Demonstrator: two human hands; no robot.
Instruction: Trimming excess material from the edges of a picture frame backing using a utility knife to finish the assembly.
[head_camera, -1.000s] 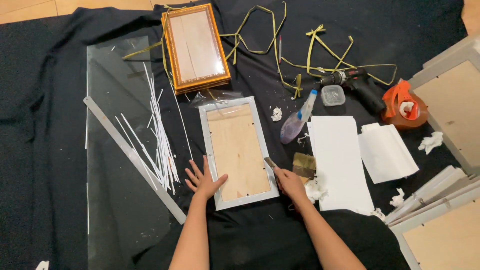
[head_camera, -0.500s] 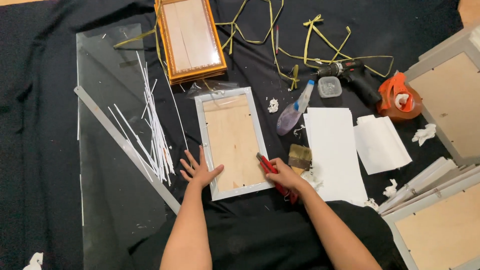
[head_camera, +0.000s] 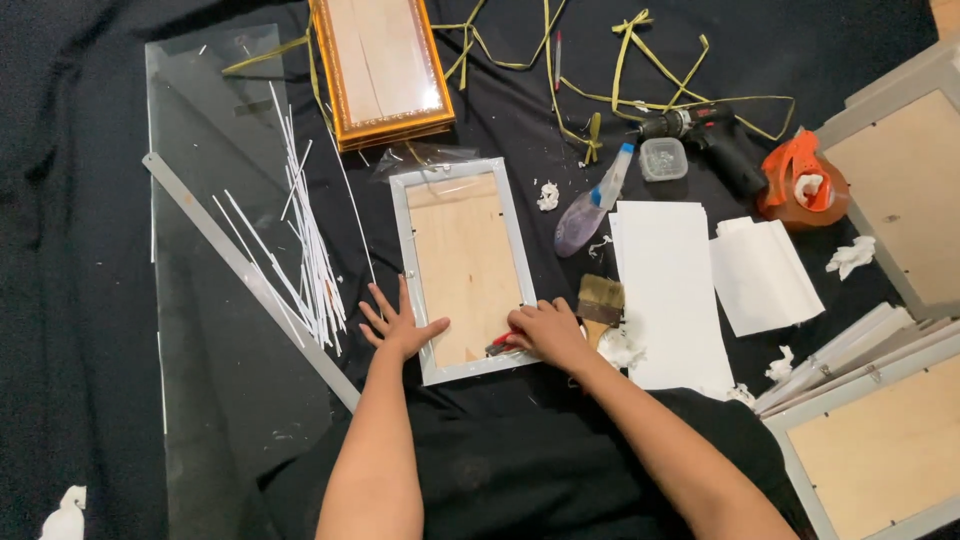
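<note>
Under the spread fingers of the left hand (head_camera: 398, 325): the lower left corner of a silver picture frame (head_camera: 408, 250), lying back-up on black cloth (head_camera: 520, 430). Fingers splayed flat and wide, holding nothing, only pressing; thumb stretched rightward onto the plywood backing board (head_camera: 465, 270). Just right of that thumb, right hand (head_camera: 545, 330) curled tight around a small red-handled tool (head_camera: 500, 343), tip laid on the board near the frame's lower right corner. Kind of tool not possible to tell; most of it hidden in the fist.

Left of the left fingertips, close by: a loose bundle of thin white strips (head_camera: 305, 250) on a sheet of clear glass (head_camera: 200, 130), with a long grey metal ruler (head_camera: 250, 280) running slantwise across it. Well beyond the fingertips, past the frame's far end: a gold-edged frame (head_camera: 385, 65). Just right of the right knuckles: a worn paintbrush (head_camera: 600, 298), then a stack of white sheets (head_camera: 675, 290). Further out from those fingers: a spray bottle (head_camera: 592, 205), a dark power drill (head_camera: 705, 135), an orange tape dispenser (head_camera: 795, 185), tangled yellow-green strapping (head_camera: 640, 60), and more grey frames (head_camera: 880, 430) at the far right.
</note>
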